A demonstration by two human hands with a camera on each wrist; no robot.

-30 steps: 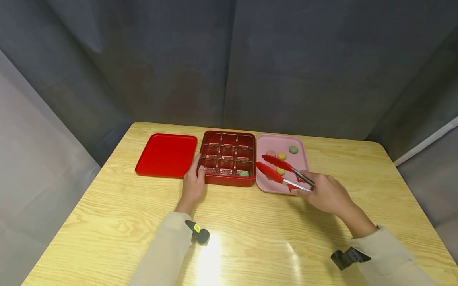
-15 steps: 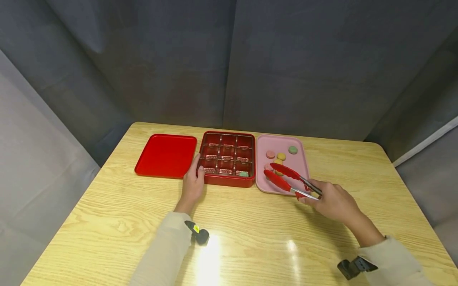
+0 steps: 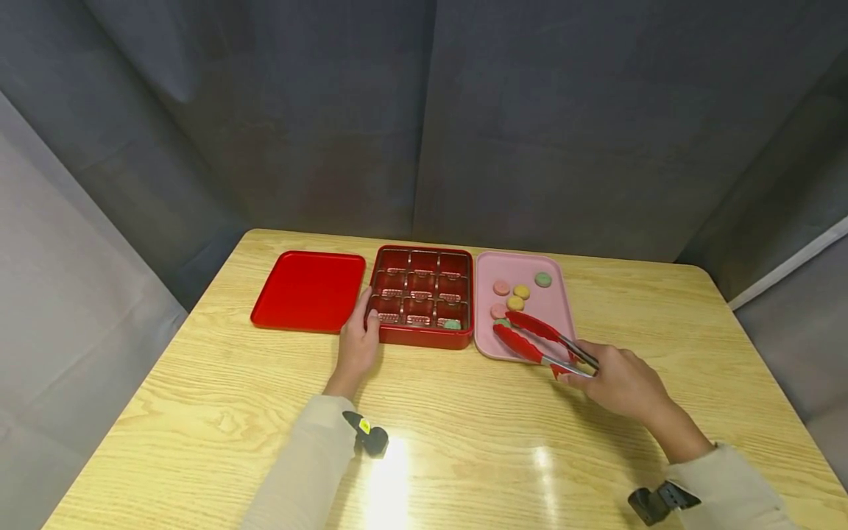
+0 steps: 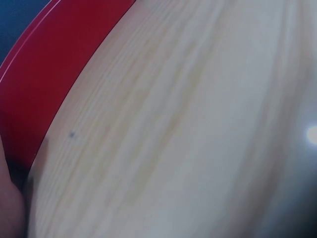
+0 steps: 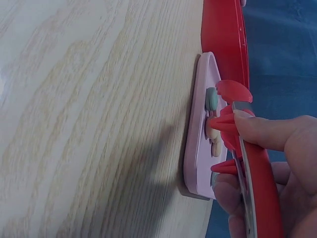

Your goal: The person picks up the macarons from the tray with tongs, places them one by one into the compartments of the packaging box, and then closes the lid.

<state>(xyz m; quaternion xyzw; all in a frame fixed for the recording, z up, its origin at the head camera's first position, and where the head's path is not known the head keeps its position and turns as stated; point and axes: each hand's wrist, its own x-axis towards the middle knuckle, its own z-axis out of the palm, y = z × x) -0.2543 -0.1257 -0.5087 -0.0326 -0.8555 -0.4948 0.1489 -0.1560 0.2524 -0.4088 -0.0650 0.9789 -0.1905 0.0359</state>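
My left hand point(image 3: 358, 340) holds the near left corner of a red box point(image 3: 424, 337), fingers along its side and thumb at the rim. A clear insert divides the box into several compartments; a green macaron point(image 3: 453, 324) lies in the near right one. My right hand point(image 3: 623, 379) grips red-tipped tongs point(image 3: 539, 340) over the pink tray point(image 3: 486, 261). Their tips are spread, beside a green macaron point(image 3: 502, 322) partly hidden by them. Farther back on the tray lie pink macarons point(image 3: 500, 288), yellow macarons point(image 3: 515, 302) and another green macaron point(image 3: 543, 280).
Left of the box, a flat red lid point(image 3: 310, 291) lies on the wooden table point(image 3: 464, 427). The tray stands close against the box's right side. Grey curtains point(image 3: 563, 132) hang behind the table and at both sides.
My right hand has drawn the tongs right and toward me, away from the yellow and pink macarons. The near green macaron has come into view. My left hand has stayed on the box.
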